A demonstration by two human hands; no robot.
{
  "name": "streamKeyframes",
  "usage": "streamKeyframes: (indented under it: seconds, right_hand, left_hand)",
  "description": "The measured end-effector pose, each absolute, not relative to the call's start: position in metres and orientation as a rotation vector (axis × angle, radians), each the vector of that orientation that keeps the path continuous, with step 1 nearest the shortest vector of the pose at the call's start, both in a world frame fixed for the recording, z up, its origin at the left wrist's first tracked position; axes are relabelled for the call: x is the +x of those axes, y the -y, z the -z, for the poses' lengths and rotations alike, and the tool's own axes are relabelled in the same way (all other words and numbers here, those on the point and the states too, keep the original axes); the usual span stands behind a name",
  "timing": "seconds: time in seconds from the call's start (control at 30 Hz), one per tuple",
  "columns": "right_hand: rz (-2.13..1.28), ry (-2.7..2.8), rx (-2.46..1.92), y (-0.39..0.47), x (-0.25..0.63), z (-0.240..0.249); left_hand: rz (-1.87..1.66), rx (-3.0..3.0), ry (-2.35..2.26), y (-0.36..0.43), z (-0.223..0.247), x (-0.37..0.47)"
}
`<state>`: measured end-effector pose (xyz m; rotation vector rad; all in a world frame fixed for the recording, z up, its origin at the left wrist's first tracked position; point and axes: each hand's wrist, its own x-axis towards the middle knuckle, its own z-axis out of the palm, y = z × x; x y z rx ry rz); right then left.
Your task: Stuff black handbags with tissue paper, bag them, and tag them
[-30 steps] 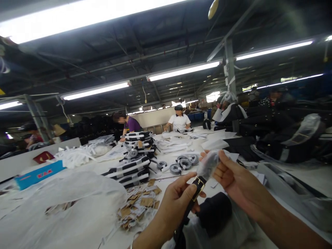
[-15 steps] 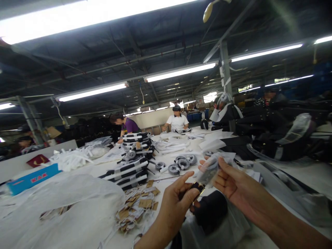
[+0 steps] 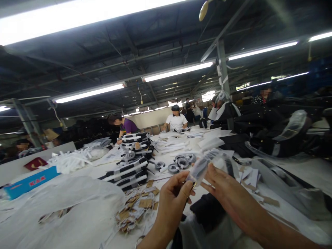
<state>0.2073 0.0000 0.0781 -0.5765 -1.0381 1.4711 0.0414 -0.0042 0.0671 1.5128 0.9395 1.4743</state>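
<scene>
My left hand (image 3: 172, 200) pinches a gold-coloured buckle (image 3: 194, 186) with its dark strap end, mostly hidden behind the fingers. From there a clear plastic sleeve (image 3: 204, 162) arcs up and to the right, with something dark showing through it. My right hand (image 3: 225, 188) is closed on the sleeve's near side, close to the left fingertips. Below both hands lies a black item (image 3: 207, 207), partly under clear plastic and too blurred to name. Left of my left hand is a pile of brown and white tags (image 3: 140, 204) with strings.
Stacked black straps with white wrapping (image 3: 132, 169) stand beyond the tags, beside coiled grey straps (image 3: 183, 162). A blue box (image 3: 32, 181) and a large white plastic bag (image 3: 77, 204) lie left. Black bags (image 3: 282, 135) are heaped right. Co-workers sit across the table.
My right hand has turned and shifted slightly down, and its fingers now lie nearer the buckle. The sleeve has swung into a wider arc. The buckle has tilted edge-on in my left hand.
</scene>
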Motion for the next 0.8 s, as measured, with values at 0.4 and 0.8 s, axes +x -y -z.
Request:
streamKeyframes:
  seconds: [0.4,0.8]
  right_hand:
    - [-1.420,1.542,-0.570,0.012,0.160,-0.028]
    - [-1.129,1.693,-0.593,0.012,0.158,-0.018]
  left_hand:
    - [-1.233,1.559,-0.989,-0.005,-0.089,0.035]
    - [-0.835,1.566,-0.966,-0.029,-0.145,0.054]
